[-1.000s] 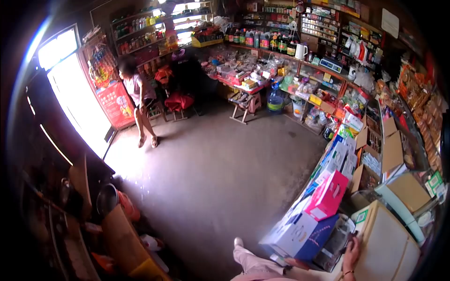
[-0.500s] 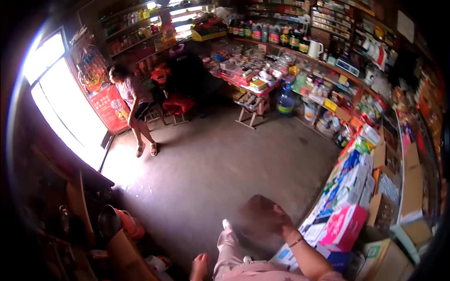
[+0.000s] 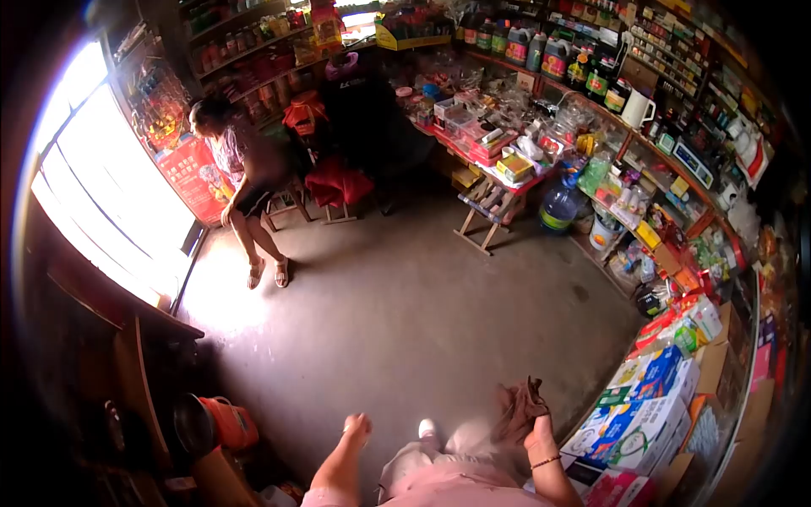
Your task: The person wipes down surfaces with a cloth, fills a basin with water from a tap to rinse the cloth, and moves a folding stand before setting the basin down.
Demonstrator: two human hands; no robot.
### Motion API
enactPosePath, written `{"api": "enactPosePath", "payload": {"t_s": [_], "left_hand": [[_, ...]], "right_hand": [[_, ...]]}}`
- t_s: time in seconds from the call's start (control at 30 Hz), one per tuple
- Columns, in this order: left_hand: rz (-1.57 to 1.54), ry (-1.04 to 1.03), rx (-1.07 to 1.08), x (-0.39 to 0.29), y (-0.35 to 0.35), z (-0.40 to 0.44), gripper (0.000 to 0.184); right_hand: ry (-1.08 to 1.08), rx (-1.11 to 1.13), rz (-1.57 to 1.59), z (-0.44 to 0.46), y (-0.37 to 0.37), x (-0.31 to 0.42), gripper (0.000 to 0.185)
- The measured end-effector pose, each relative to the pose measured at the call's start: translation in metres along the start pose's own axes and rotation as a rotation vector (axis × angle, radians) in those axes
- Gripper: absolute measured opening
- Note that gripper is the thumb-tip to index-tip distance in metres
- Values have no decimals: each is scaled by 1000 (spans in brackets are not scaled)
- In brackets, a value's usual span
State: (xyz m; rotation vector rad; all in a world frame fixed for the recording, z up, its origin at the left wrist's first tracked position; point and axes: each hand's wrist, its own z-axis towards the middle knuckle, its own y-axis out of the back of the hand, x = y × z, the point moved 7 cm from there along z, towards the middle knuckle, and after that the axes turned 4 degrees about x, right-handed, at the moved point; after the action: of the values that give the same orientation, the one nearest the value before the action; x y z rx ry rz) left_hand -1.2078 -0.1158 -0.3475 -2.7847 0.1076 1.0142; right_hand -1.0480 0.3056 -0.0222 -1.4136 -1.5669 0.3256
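Note:
My right hand (image 3: 541, 433), with a bracelet at the wrist, grips a crumpled brown cloth (image 3: 519, 409) near the bottom right of the head view. The cloth hangs in front of my right leg, partly blurred. Left of it, my left hand (image 3: 357, 425) is raised over the grey floor, its fingers curled together with nothing visible in them. Between my hands a white shoe (image 3: 428, 429) and pale trousers show below.
A person (image 3: 232, 160) sits on a stool by the bright doorway (image 3: 101, 194). Stacked boxes (image 3: 646, 422) line the right side. A goods table (image 3: 507, 182) and a water bottle (image 3: 559, 207) stand ahead. An orange bucket (image 3: 236, 422) is at lower left.
My right hand has left the pale box at the right and now holds the cloth. My left hand has come up in front of me. The view has shifted forward and the pink box has slipped lower.

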Motion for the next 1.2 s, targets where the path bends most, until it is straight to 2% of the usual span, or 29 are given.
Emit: {"api": "enactPosePath", "payload": {"t_s": [0.03,0.07,0.1,0.13,0.2,0.23,0.3,0.37,0.4,0.43,0.47,0.5,0.53,0.57,0.63,0.7,0.77,0.83,0.9,0.93,0.97,1.03,1.1,1.13,1.17,1.2], "left_hand": [[-545,-227,572,-32,-55,51,14],[-477,77,483,-84,-112,58,21],[99,-93,244,-162,-169,34,23],[291,-141,159,-217,-229,19,30],[239,-124,384,-275,-330,18,43],[257,-107,403,-278,-365,19,43],[275,-123,657,-296,-448,20,59],[256,-195,767,-294,-503,33,71],[19,3,770,-314,-533,7,70],[-27,22,745,-323,-554,20,57],[-75,39,720,-331,-575,33,45],[-405,215,583,-320,-574,63,43],[-463,319,618,-340,-587,62,41],[-501,287,690,-347,-597,88,40],[-510,301,557,-359,-590,134,38],[-488,146,504,-396,-595,159,34],[-608,71,259,-398,-573,209,30],[-736,67,158,-425,-580,225,25],[-768,-25,93,-444,-583,259,21],[-789,-48,55,-449,-588,275,21],[-793,-59,-85,-459,-595,291,18],[-899,-127,-90,-466,-610,328,11],[-905,-133,-49,-478,-634,358,19],[-831,-96,-174,-463,-627,371,26],[-837,15,-294,-495,-673,361,24],[-799,-19,-195,-491,-677,372,24]], "right_hand": [[-5,-8,6,22,-6,4,30],[47,-45,-93,45,-13,14,30],[100,-87,-195,68,-18,27,31],[39,-53,-116,90,-26,34,33],[-68,-205,-74,138,-25,49,35],[-113,-244,-31,167,-18,55,35],[-124,-201,15,227,-18,73,34],[-65,-136,-211,275,-46,101,39],[-126,-5,-331,297,-70,113,41],[-188,124,-453,315,-98,127,44],[-160,210,-599,329,-132,148,47],[-135,401,-788,345,-162,168,51],[-70,460,-886,373,-171,185,49],[-16,515,-982,397,-179,200,47],[-107,291,-697,455,-166,229,37],[-30,191,-757,520,-153,273,34],[-63,97,-573,588,-127,312,32],[-125,-32,-417,662,-75,337,31],[-135,-60,-259,735,-32,361,33],[-152,-154,-231,769,-9,372,36],[-146,-156,-238,805,-5,383,36],[-166,-407,-176,855,27,409,35],[-190,-440,-169,923,55,419,34],[-182,-450,-135,952,65,422,34],[-173,-456,-106,984,75,426,35],[-171,-436,-64,1014,83,427,35]]}}
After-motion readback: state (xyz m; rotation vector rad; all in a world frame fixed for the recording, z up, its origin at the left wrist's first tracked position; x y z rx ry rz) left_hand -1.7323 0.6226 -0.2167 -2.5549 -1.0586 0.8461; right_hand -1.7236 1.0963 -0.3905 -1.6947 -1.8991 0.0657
